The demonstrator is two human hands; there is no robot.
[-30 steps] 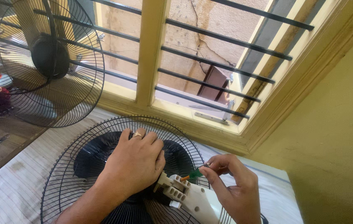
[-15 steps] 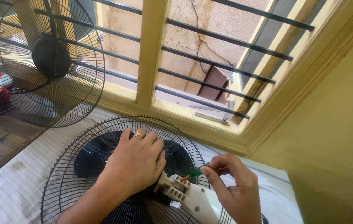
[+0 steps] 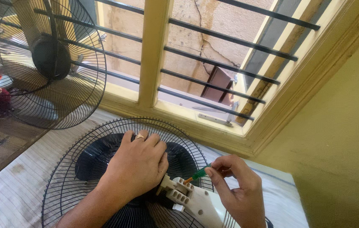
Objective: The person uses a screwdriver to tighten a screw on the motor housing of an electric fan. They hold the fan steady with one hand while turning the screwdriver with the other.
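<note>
**Fan Motor Half Hidden Under a Palm**

Left hand (image 3: 139, 162) spread flat, fingers open, over the fan grille (image 3: 67, 177), hiding the motor hub. Right hand (image 3: 236, 190) pinching a green-handled screwdriver (image 3: 198, 174), tip at the white switch housing (image 3: 188, 198). Housing and grille cut off at bottom edge. Second fan (image 3: 46, 59) upright, far left, partly cropped.

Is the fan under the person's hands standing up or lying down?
Lying down. The fan rests grille-flat on the striped cloth, the left hand pressing on it, its white neck level beside the right hand.
</note>
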